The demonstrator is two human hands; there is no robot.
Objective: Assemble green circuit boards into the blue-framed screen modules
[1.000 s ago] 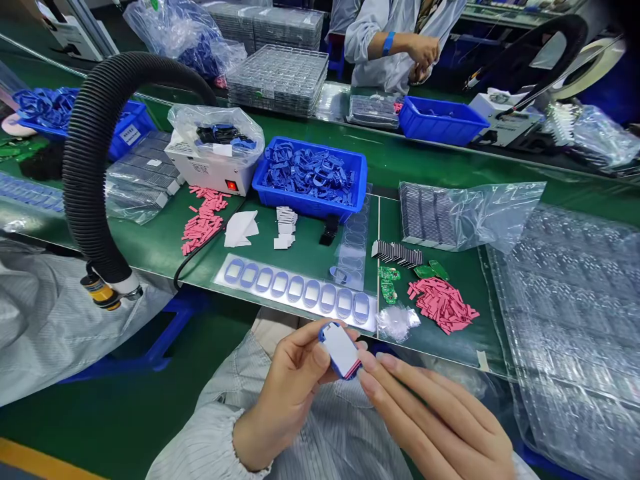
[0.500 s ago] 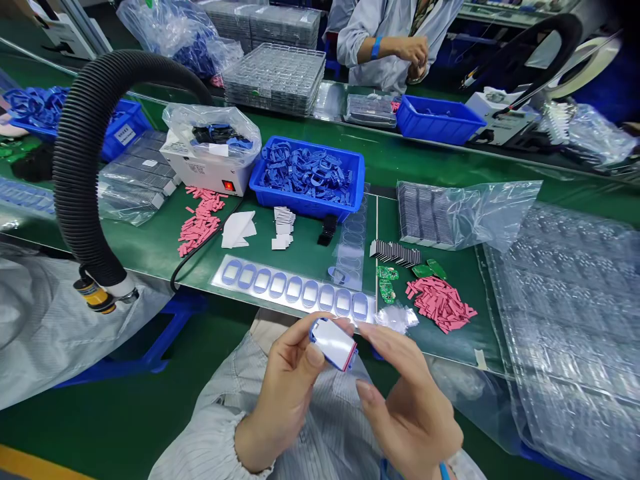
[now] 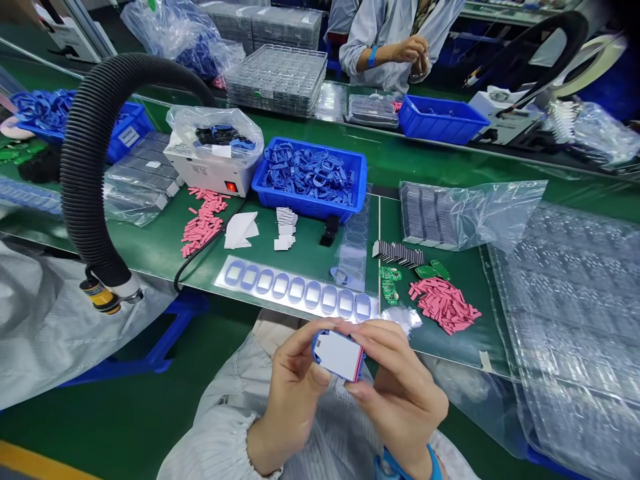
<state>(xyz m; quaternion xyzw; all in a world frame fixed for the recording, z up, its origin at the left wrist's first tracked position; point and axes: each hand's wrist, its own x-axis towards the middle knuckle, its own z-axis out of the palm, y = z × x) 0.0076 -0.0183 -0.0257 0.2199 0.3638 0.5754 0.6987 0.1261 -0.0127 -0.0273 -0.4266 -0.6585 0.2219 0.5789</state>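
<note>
Between both hands, over my lap, is a small blue plastic housing [image 3: 316,345] with a white flat piece [image 3: 338,355] inside it. A thin pink strip [image 3: 359,365] runs along its right end. My left hand [image 3: 295,387] grips the left end, thumb in front and fingers behind. My right hand [image 3: 400,387] pinches the right end between thumb and fingers, and wears a blue wrist strap [image 3: 436,463]. Just beyond the hands, a clear sheet of oval blue-rimmed stickers [image 3: 296,291] lies along the bench edge.
A blue bin [image 3: 310,200] of blue plastic parts stands mid-bench. Pink strips [image 3: 445,303], green circuit boards [image 3: 389,291] and dark-edged pieces [image 3: 399,253] lie to the right, before clear trays [image 3: 575,320]. A black hose [image 3: 85,160] arches at left. Across the bench a co-worker's hands [image 3: 415,55] are busy.
My right hand has moved left and closed on the right end of the housing, where its fingers were apart before. The housing has turned to show more of its white face.
</note>
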